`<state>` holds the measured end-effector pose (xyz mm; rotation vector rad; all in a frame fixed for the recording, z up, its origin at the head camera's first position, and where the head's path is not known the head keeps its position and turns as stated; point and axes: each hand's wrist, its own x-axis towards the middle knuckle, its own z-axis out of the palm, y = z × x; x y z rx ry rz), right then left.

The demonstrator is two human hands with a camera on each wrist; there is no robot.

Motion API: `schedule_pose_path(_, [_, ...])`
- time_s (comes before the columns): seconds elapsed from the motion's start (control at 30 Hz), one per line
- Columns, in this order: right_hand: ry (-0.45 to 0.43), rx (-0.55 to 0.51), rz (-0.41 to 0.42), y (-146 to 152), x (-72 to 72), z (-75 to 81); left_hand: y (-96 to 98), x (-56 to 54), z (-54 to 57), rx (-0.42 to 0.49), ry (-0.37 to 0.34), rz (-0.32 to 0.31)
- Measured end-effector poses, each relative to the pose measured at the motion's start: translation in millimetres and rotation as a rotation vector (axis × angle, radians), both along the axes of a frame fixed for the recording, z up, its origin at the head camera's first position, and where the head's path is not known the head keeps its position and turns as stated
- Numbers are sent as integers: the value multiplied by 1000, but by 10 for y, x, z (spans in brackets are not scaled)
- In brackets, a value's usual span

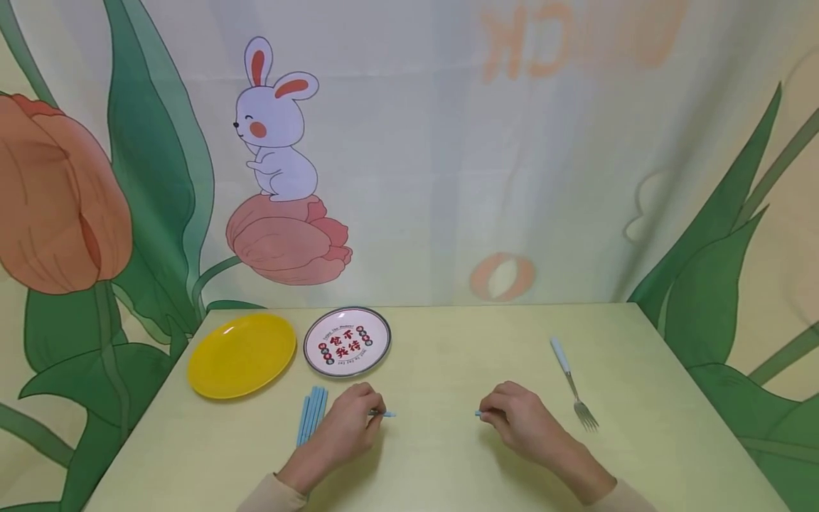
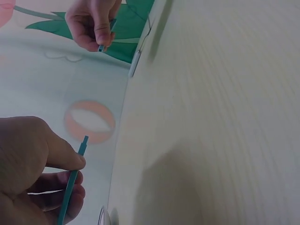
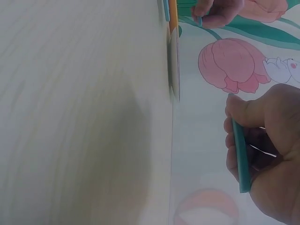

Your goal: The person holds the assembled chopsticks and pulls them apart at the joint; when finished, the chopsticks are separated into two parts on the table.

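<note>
Above the table, my left hand (image 1: 352, 419) pinches a slim blue stick (image 2: 71, 190) between thumb and fingers. Its free end steps down to a narrower tip, seen in the left wrist view. To the right, apart from it, my right hand (image 1: 526, 421) grips a second blue stick (image 3: 241, 161), which runs across the palm under the thumb in the right wrist view. Only a short end of each stick shows in the head view. Several similar blue sticks (image 1: 312, 412) lie side by side just left of my left hand, partly hidden by it.
A yellow plate (image 1: 242, 355) lies at the table's back left, with a white plate (image 1: 348, 341) bearing red characters beside it. A fork (image 1: 572, 384) with a pale blue handle lies right of my right hand. Behind the table hangs a printed curtain (image 1: 416, 178).
</note>
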<state>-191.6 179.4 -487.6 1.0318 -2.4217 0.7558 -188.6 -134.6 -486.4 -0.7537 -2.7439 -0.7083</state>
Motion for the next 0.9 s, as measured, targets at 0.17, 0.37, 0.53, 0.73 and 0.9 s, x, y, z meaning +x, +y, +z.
schedule_pose_path(0.17, [-17, -5, 7, 3, -11, 21, 18, 3, -10, -15, -14, -2])
schedule_pose_path(0.37, [-119, 10, -20, 10, 19, 46, 52, 10, -7, -17, 20, -29])
schedule_pose_path(0.53, [-170, 39, -50, 14, 55, 81, 82, 1, -9, -26, 50, -50])
schedule_pose_path(0.73, [-217, 49, -64, 29, 93, 116, 112, -11, -18, -37, 54, -61])
schedule_pose_path(0.9, [-182, 52, -47, 45, 96, 124, 135, -22, -9, -40, 65, -68])
